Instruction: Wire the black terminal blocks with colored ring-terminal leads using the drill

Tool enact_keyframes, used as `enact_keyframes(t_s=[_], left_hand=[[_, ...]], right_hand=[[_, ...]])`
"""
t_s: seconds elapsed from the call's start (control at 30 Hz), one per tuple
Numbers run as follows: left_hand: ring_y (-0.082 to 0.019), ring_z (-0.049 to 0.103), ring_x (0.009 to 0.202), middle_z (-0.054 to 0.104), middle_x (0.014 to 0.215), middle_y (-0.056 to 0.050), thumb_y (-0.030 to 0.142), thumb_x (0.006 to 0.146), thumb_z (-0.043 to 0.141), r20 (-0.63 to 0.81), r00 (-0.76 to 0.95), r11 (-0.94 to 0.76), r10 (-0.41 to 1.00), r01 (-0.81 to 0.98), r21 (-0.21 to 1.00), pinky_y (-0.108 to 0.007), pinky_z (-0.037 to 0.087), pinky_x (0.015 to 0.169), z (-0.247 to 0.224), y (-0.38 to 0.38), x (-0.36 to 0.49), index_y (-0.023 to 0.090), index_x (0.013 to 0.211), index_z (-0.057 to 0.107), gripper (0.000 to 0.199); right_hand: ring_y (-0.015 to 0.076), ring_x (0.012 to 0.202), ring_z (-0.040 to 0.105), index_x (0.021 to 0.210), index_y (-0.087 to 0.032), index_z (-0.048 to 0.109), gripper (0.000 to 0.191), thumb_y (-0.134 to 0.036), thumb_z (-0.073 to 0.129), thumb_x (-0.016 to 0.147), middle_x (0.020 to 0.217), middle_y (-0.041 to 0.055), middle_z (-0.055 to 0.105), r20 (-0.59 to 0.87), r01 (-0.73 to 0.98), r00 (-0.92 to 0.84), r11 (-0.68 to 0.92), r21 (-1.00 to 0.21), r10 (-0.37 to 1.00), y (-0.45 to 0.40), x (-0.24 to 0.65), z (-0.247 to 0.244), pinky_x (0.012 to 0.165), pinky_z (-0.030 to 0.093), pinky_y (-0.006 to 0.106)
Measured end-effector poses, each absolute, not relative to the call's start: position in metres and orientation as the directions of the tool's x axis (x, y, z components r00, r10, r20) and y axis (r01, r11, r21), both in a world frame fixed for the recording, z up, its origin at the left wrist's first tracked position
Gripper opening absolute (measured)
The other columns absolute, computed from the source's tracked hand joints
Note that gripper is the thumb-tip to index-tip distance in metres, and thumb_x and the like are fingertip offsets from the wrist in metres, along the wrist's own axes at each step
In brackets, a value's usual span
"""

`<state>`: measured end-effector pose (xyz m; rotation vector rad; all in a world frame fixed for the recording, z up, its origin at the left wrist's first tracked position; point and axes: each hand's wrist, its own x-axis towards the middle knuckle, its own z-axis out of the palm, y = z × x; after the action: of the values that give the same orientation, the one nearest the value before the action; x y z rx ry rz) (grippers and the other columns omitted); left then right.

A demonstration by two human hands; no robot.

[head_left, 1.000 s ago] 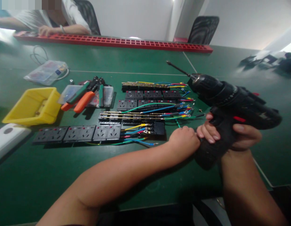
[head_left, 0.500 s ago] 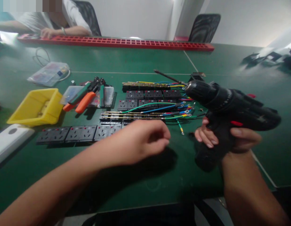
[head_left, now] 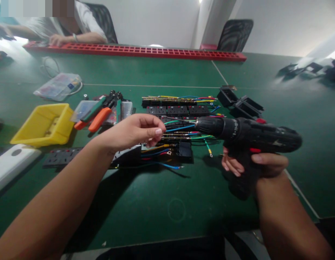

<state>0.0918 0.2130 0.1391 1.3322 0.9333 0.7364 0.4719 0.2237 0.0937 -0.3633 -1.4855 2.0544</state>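
At the near left edge of the green table (head_left: 156, 202), a white box (head_left: 16, 164) lay cut off by the frame. Just behind it stood a yellow bin (head_left: 40, 137), small pieces on its floor. Farther back: a clear case (head_left: 55, 86); beyond that, a co-worker's hand (head_left: 57, 40) at a long red grid strip (head_left: 156, 52) crossing the far side. Right of the bin, pliers (head_left: 99, 120) with orange and green handles lay over a second clear case (head_left: 126, 110).

Left hand (head_left: 137, 131): raised above the front socket strip (head_left: 61, 157), fingers curled, thumb near the fingertips; could not tell whether anything small was pinched. Hand and forearm hid part of that strip and the rows behind. At the strip's right end, loose wires ran by a black block (head_left: 185, 151). Rear socket strips (head_left: 178, 109) lay beyond, wires trailing rightward.

Right hand (head_left: 269, 166): closed around the grip of a black drill (head_left: 238, 130). Its bit (head_left: 179, 120) pointed left, tip near the left fingers; contact unclear. Behind the drill sat black open boxes (head_left: 248, 106); far right, blurred dark objects (head_left: 313, 72).
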Motion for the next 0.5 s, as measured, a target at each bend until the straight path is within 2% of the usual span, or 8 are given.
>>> enact_keyframes(t_s=[0.1,0.23,0.37,0.5], left_hand=[[-0.007,0.054,0.054,0.06,0.064,0.0,0.041,0.079,0.08,-0.101,0.397,0.012,0.912,0.221,0.975,-0.017,0.045,0.048,0.141,0.215,0.083,0.014,0.088,0.071,0.03],[-0.011,0.06,0.059,0.066,0.069,-0.004,0.041,0.079,0.079,-0.061,0.364,-0.06,0.93,0.313,0.948,-0.021,0.05,0.051,0.142,0.217,0.076,0.013,0.092,0.076,0.031],[-0.011,0.062,0.061,0.069,0.073,-0.005,0.037,0.078,0.08,-0.068,0.369,-0.046,0.927,0.291,0.956,-0.022,0.052,0.054,0.139,0.218,0.074,0.013,0.094,0.076,0.029],[-0.008,0.059,0.056,0.067,0.068,-0.001,0.033,0.072,0.085,-0.041,0.345,-0.018,0.938,0.169,0.985,-0.019,0.05,0.051,0.133,0.221,0.076,0.014,0.085,0.073,0.025]], right_hand=[[0.0207,0.062,0.063,0.127,-0.008,0.061,0.059,-0.042,0.059,0.079,0.07,0.0068,0.063,0.089,-0.273,-0.816,-0.246,-0.93,0.571,0.223,0.474,0.092,0.072,0.05,0.039],[0.0209,0.063,0.064,0.129,-0.007,0.06,0.06,-0.041,0.059,0.08,0.072,0.0068,0.064,0.091,-0.274,-0.823,-0.251,-0.929,0.561,0.222,0.475,0.09,0.073,0.051,0.039],[0.02,0.062,0.064,0.127,-0.007,0.06,0.059,-0.042,0.058,0.08,0.07,0.0063,0.063,0.083,-0.279,-0.811,-0.258,-0.925,0.579,0.221,0.475,0.09,0.073,0.051,0.038],[0.0193,0.061,0.063,0.127,-0.007,0.06,0.059,-0.042,0.058,0.08,0.069,0.006,0.062,0.098,-0.273,-0.826,-0.242,-0.931,0.554,0.22,0.475,0.091,0.071,0.051,0.037]])
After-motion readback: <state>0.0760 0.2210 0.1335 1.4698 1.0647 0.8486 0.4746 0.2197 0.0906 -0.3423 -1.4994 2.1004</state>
